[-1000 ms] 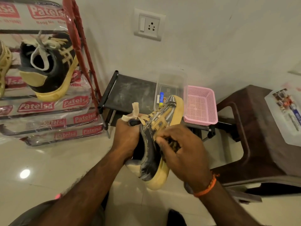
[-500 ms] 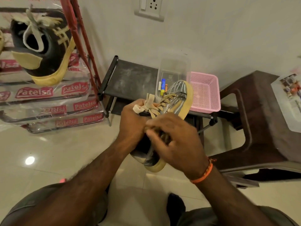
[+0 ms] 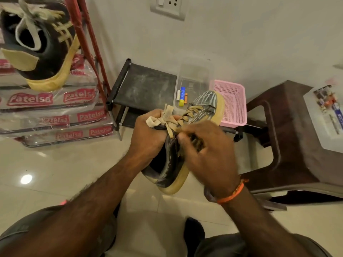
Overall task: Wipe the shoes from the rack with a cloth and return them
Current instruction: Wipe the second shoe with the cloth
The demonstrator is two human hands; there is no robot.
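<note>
Head view: we wipe the shoe (image 3: 173, 167) side.
Left hand (image 3: 149, 138) grips its collar; right hand (image 3: 207, 154) presses, fingers curled, cloth unseen; we should rub firmly.

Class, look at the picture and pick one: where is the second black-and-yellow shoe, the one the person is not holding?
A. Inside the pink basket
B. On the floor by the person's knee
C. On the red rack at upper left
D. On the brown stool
C: the other shoe sits on the red rack at upper left, while both hands hold its mate.
</note>
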